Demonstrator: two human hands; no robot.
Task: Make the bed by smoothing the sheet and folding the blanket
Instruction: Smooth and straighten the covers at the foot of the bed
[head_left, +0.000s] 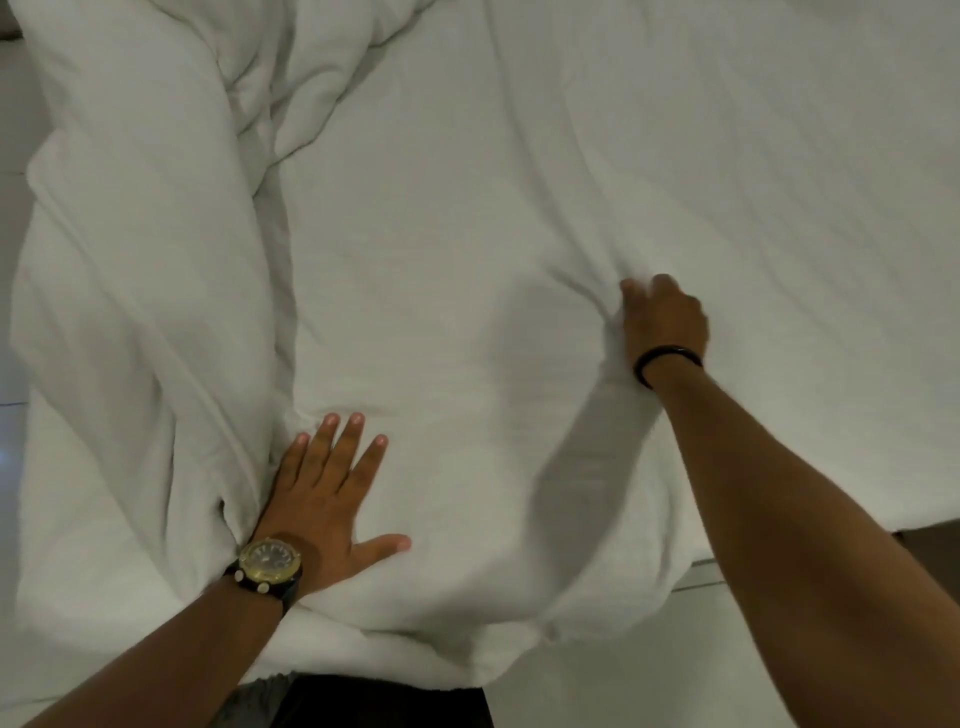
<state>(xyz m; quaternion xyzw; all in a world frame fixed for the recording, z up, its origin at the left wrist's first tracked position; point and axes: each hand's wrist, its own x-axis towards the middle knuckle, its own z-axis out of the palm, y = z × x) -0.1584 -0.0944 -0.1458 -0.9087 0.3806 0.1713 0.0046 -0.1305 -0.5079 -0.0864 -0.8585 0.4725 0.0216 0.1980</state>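
A white sheet (519, 182) covers the bed and fills most of the view, with faint creases running across its right half. A thick white blanket (130, 291) lies bunched in a long heap down the left side. My left hand (327, 499), with a gold watch on the wrist, lies flat on the sheet with fingers spread, its edge against the blanket heap. My right hand (662, 322), a black band at its wrist, presses on the sheet farther in; small wrinkles gather at its curled fingers. I cannot tell whether the fingers pinch the fabric.
The bed's near edge runs along the bottom right, with pale floor (727, 675) below it and a dark strip (930, 540) at the right. Pale floor also shows at the far left (10, 312). My dark clothing (379, 701) touches the near edge.
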